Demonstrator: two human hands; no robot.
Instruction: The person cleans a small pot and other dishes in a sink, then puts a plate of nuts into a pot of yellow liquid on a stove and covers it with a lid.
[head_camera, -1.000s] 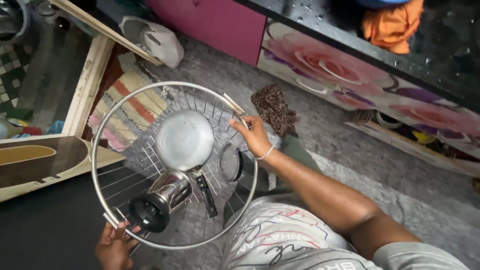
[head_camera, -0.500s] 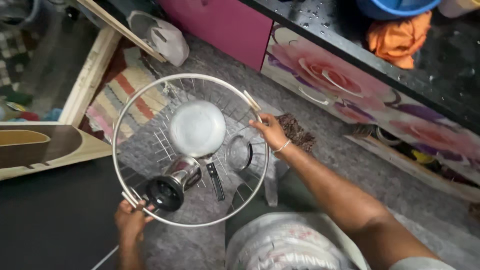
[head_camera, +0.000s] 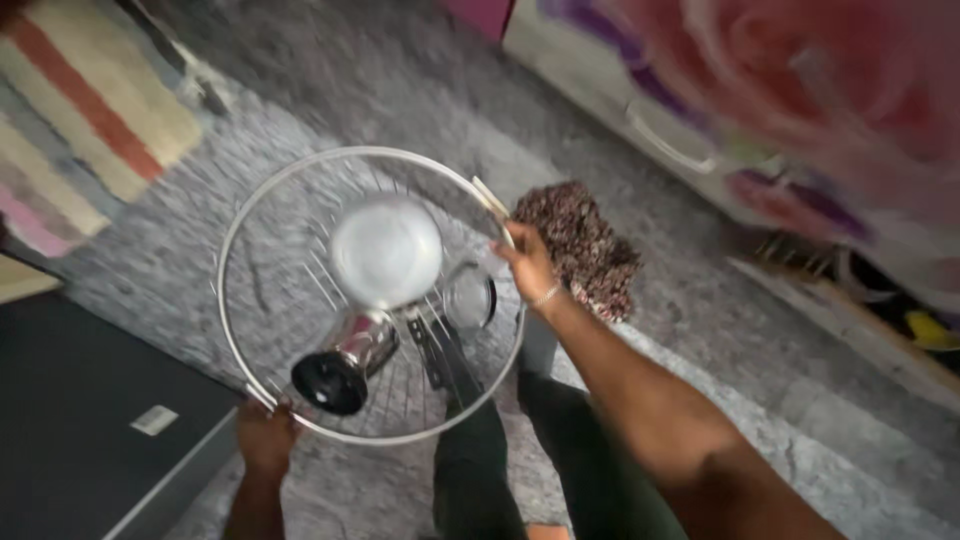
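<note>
Round wire basket now carried lower over grey floor, shifted from the cabinet side. Left hand fingers clamped on near rim, right hand fingers gripping far-rim handle. Steel lid and steel tumbler unshifted inside.

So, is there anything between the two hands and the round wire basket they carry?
No, nothing visible. The left hand grips the near rim of the wire basket, and the right hand grips the far rim by its handle. A steel lid, a steel jar and a small strainer lie inside.
</note>
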